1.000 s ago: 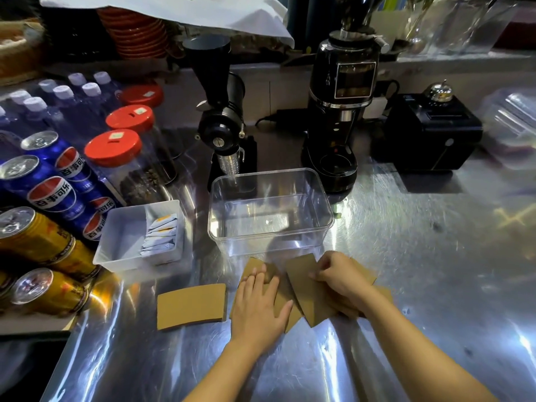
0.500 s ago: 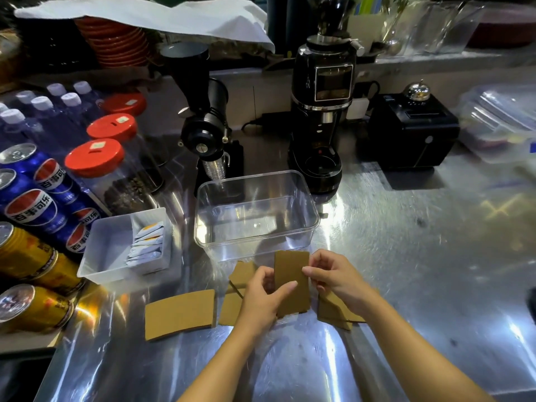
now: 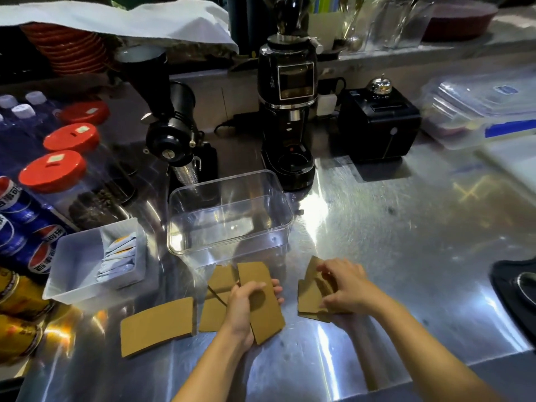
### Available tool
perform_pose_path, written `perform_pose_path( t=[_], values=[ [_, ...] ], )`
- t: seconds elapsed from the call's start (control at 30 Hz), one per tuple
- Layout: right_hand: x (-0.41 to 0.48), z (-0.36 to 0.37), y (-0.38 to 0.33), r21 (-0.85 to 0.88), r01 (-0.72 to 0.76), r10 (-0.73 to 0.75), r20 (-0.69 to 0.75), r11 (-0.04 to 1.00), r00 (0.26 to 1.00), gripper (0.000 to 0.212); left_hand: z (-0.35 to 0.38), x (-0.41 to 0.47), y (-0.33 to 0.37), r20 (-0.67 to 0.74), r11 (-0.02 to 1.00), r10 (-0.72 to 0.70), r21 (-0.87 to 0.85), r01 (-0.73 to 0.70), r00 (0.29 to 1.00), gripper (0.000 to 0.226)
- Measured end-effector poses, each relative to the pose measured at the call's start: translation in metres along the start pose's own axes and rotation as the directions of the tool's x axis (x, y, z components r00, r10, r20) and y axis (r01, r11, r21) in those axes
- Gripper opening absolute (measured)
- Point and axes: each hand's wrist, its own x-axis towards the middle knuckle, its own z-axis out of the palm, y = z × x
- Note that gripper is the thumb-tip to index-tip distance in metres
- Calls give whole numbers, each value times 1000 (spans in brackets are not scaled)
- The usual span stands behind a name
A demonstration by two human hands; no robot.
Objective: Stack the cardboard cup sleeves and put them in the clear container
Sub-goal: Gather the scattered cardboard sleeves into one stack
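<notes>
Flat brown cardboard cup sleeves lie on the steel counter in front of an empty clear container (image 3: 229, 219). My left hand (image 3: 246, 309) grips one sleeve (image 3: 265, 309) upright, thumb across its face. Behind it lie two more sleeves (image 3: 217, 297), partly overlapped. A single sleeve (image 3: 158, 324) rests flat further left. My right hand (image 3: 345, 285) is closed on a small pile of sleeves (image 3: 311, 297) at the right, fingers pinching its far edge. The pile's lower part is hidden by the hand.
A white tray (image 3: 75, 265) with sachets sits left of the container. Soda cans (image 3: 20, 227) and red-lidded jars (image 3: 53, 169) line the left edge. Two black coffee grinders (image 3: 287, 111) and a black box (image 3: 380, 126) stand behind. A dark object (image 3: 519, 285) lies at the right edge.
My right hand let go of the upright sleeve and moved right onto the pile of sleeves. My left hand kept that sleeve and now holds it alone.
</notes>
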Motion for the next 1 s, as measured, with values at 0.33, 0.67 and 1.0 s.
perform_pose_path(
  t=[0.33,0.67,1.0],
  values=[
    [-11,3,8,11,-47,47,4,999,999,31,12,0,-7,-33,976,-154,-158,147,988,50],
    [-20,-12,-31,837,22,186,-147,546,971,9,17,-2,-6,77,971,-138,-187,151,987,48],
    [-4,46,-84,851,-14,213,-116,525,970,17,7,-7,-5,116,961,-145,-220,168,983,33]
  ],
)
